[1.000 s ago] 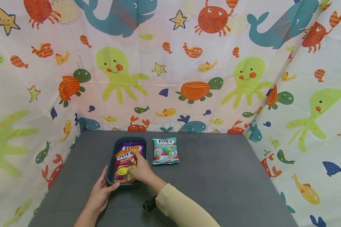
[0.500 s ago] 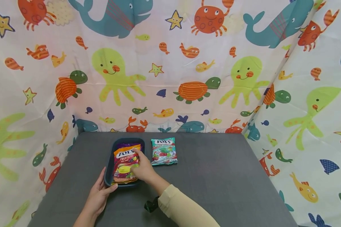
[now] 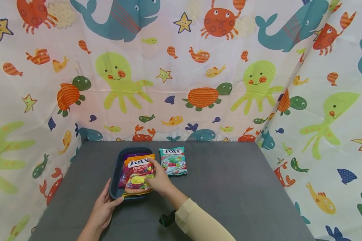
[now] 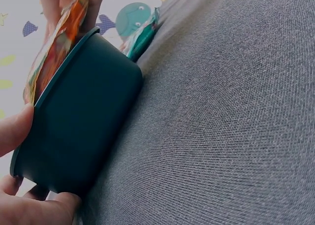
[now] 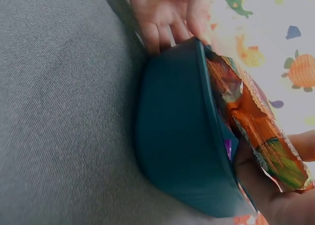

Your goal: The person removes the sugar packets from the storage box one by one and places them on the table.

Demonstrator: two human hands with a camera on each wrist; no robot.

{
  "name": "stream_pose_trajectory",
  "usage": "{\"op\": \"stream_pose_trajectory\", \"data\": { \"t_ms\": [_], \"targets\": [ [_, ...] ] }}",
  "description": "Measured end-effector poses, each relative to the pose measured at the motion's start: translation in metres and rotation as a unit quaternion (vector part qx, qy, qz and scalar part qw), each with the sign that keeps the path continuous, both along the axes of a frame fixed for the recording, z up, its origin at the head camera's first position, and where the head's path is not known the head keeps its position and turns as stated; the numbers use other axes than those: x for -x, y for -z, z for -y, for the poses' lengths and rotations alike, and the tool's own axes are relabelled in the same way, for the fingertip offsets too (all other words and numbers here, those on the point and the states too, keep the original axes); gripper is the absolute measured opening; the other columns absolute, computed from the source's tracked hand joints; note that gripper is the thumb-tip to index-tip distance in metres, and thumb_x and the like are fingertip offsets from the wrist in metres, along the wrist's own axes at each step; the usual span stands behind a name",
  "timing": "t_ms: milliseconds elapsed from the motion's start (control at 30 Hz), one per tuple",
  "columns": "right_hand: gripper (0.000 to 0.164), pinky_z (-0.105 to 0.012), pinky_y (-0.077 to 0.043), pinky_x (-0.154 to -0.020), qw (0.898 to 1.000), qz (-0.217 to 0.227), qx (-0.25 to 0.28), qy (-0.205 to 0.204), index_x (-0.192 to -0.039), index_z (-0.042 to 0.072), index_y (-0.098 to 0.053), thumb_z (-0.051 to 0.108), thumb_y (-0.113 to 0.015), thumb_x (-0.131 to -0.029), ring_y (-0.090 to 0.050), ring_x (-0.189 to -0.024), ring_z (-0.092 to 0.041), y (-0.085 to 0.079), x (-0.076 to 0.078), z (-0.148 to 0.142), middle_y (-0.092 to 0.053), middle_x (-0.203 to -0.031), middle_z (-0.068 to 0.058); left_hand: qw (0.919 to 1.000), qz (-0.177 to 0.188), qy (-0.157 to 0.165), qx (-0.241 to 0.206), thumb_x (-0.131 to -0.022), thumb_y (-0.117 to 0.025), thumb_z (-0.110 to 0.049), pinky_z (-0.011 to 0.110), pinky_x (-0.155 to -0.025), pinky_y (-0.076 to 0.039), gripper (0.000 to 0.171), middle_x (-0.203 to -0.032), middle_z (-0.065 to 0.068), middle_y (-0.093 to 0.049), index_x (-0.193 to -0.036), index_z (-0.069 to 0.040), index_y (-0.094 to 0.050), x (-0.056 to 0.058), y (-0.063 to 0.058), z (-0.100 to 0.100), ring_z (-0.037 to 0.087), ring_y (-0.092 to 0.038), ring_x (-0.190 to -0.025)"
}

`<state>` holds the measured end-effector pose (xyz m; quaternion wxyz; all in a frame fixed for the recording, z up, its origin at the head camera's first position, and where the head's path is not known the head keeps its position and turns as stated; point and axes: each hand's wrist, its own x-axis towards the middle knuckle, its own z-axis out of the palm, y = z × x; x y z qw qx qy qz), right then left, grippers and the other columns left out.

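Arrangement from left to right, places given relative to the dark blue tray (image 3: 116, 174), which sits on the grey surface (image 3: 229, 180). At the tray's near left corner, the left hand (image 3: 104, 206) grips it, thumb at the rim and fingers low on the outer wall. Inside the tray, toward its left, lies a purple packet (image 3: 122, 179), partly covered. Over the tray's right half, the orange packet (image 3: 137, 175) leans up out of the opening, pinched at its right edge by the right hand (image 3: 160, 180). Just right of the tray lies a green packet (image 3: 173, 162). The step appears to be handling the orange packet at the opening; the next move calls for a secure pinch and a steadied tray.
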<state>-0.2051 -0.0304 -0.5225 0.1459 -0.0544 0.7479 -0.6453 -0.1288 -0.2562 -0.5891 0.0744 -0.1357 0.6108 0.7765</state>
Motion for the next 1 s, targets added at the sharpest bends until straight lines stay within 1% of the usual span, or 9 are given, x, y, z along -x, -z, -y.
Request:
{"op": "stream_pose_trajectory", "data": {
  "t_ms": [100, 300, 533, 733, 833, 1000],
  "targets": [
    [0.078, -0.049, -0.058, -0.089, 1.0, 0.015, 0.015, 0.003, -0.148, 0.037, -0.045, -0.003, -0.073, -0.087, -0.058, -0.115, -0.029, -0.001, 0.0, -0.008, -0.052, -0.141, -0.01, 1.0, -0.007, 0.005, -0.001, -0.094, -0.068, 0.0, 0.013, -0.09, -0.049, 0.103, -0.171, 0.005, -0.004, -0.162, -0.039, -0.001, -0.002, -0.001, 0.001, 0.03, -0.018, -0.154],
    [0.077, -0.047, -0.058, -0.088, 1.0, 0.02, 0.01, 0.014, -0.148, 0.039, -0.046, -0.001, -0.073, -0.088, -0.057, -0.114, -0.029, -0.009, 0.0, -0.021, -0.051, -0.142, -0.011, 0.9999, -0.012, 0.009, 0.004, -0.097, -0.063, 0.001, 0.012, -0.089, -0.048, 0.099, -0.171, 0.005, -0.002, -0.162, -0.037, 0.001, -0.004, -0.005, 0.002, 0.031, -0.016, -0.154],
    [0.077, -0.046, -0.059, -0.087, 0.999, 0.023, 0.038, 0.013, -0.15, 0.037, -0.044, -0.001, -0.072, -0.089, -0.06, -0.112, -0.029, -0.008, 0.001, -0.031, -0.052, -0.14, -0.012, 0.9998, -0.012, 0.009, 0.009, -0.097, -0.064, 0.0, 0.011, -0.088, -0.048, 0.1, -0.171, 0.005, 0.001, -0.163, -0.036, 0.001, -0.002, -0.004, 0.001, 0.031, -0.013, -0.155],
    [0.077, -0.046, -0.058, -0.088, 0.998, 0.022, 0.058, 0.012, -0.152, 0.032, -0.041, -0.002, -0.07, -0.09, -0.062, -0.113, -0.029, -0.008, -0.003, -0.043, -0.053, -0.141, -0.014, 0.9999, -0.009, 0.007, 0.012, -0.096, -0.066, -0.001, 0.011, -0.086, -0.049, 0.1, -0.171, 0.007, 0.0, -0.162, -0.037, 0.0, -0.001, -0.003, -0.002, 0.032, -0.014, -0.155],
    [0.077, -0.046, -0.058, -0.088, 0.997, 0.018, 0.067, 0.014, -0.153, 0.03, -0.041, -0.003, -0.07, -0.089, -0.062, -0.113, -0.029, -0.01, -0.004, -0.049, -0.053, -0.141, -0.014, 0.9999, -0.009, 0.006, 0.012, -0.096, -0.065, 0.0, 0.011, -0.086, -0.048, 0.1, -0.171, 0.006, 0.0, -0.163, -0.036, 0.0, -0.001, -0.004, -0.002, 0.031, -0.014, -0.155],
    [0.077, -0.046, -0.057, -0.09, 0.996, 0.02, 0.079, 0.023, -0.152, 0.029, -0.041, -0.004, -0.07, -0.088, -0.061, -0.114, -0.029, -0.012, -0.005, -0.061, -0.052, -0.142, -0.014, 0.9999, 0.003, 0.006, 0.011, -0.096, -0.065, -0.001, 0.01, -0.087, -0.048, 0.1, -0.171, 0.001, 0.0, -0.162, -0.037, 0.0, -0.001, -0.004, -0.002, 0.027, -0.013, -0.155]
  ]
}}
